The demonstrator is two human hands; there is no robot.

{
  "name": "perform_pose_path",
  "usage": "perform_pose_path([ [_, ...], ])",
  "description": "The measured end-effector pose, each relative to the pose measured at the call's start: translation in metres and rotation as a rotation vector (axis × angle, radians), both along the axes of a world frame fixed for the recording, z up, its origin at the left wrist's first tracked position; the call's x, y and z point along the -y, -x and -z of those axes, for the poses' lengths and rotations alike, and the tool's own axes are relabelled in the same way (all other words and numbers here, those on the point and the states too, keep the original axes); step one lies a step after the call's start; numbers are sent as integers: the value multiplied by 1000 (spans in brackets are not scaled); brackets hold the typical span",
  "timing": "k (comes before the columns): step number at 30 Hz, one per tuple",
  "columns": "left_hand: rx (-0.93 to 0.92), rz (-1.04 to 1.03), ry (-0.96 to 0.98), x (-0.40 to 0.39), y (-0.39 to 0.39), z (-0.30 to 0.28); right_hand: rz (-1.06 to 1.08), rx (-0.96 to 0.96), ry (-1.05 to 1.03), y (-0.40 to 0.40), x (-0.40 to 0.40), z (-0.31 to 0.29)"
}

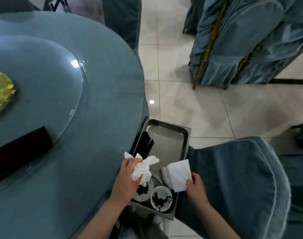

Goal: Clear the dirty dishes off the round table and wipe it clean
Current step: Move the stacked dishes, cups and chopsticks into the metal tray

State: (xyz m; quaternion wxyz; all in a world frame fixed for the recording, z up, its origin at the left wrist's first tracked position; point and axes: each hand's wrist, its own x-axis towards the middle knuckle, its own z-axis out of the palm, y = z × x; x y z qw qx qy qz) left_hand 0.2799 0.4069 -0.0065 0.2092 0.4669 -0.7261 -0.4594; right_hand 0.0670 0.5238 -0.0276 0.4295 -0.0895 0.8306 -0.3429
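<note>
My left hand (128,176) grips a crumpled, stained white tissue (144,167) over the near end of a steel tray (166,140) beside the round table (88,152). My right hand (195,187) pinches a flat, clean white napkin (179,175) above the tray's right side. In the tray lie black chopsticks (144,144), two small white dishes with dark scraps (161,198) and a clear glass (165,175), partly hidden by the napkin. The table has a blue cloth and a glass turntable (44,80).
A dark red folder (19,152) lies on the table's near left, and a gold plate (0,92) sits on the turntable at the left edge. A blue-covered chair (233,178) stands right of the tray. More covered chairs (233,40) stand on the tiled floor beyond.
</note>
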Motion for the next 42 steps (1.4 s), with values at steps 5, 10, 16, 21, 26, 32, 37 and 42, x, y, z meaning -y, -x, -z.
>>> perform_pose_path([
  [5, 103, 80, -47, 11, 33, 47, 181, 62, -39, 22, 13, 45],
  [10, 249, 147, -110, 35, 64, 106, 255, 124, -70, 40, 33, 92],
  [16, 426, 218, -122, 65, 106, 180, 298, 209, -86, 57, 67, 158],
  [21, 497, 254, -14, 81, 137, 224, 236, 160, -79, 63, 92, 200],
  [26, 450, 340, 24, 91, 157, 251, 44, 31, -11, 62, 105, 222],
  [32, 841, 535, 46, 98, 164, 271, -436, -258, -123, 68, 96, 239],
  [37, 920, 554, 117, 93, 161, 255, -623, -435, -216, 67, 84, 217],
  [42, 880, 522, 181, 83, 153, 212, -675, -473, -243, 68, 71, 171],
])
